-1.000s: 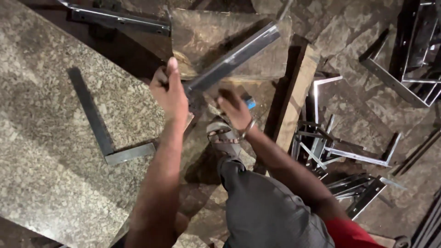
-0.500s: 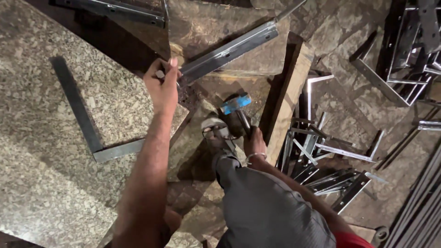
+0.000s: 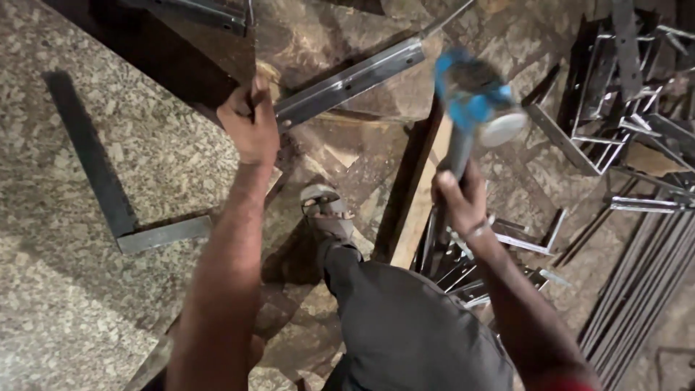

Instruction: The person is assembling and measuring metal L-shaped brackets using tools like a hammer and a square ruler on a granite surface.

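Head view. The fingers of the left hand (image 3: 250, 127) are curling around the near end of a grey steel angle bar (image 3: 347, 81), clamping it. The bar is lying on a brown stone slab (image 3: 318, 32) and is running up and to the right from the hand.

The fingers of the right hand (image 3: 457, 199) are wrapping tightly around the dark handle of a hammer (image 3: 474, 98). Its blue head, with a pale round striking face, is blurring in the air above and to the right of the angle bar's far end, well apart from it.

A sandalled foot (image 3: 327, 213) is resting on the stone floor between the two forearms, and a knee in grey trousers (image 3: 413, 326) is filling the lower centre. A wooden plank (image 3: 416, 210) is lying on edge just beside the foot, passing under the right hand.

To the left, an L-shaped steel bracket (image 3: 108, 195) is lying flat on a speckled granite slab (image 3: 65, 304). To the right, a pile of welded steel frames (image 3: 622, 87) is lying on the floor, with long steel rods (image 3: 644, 289) beside it at the lower right.
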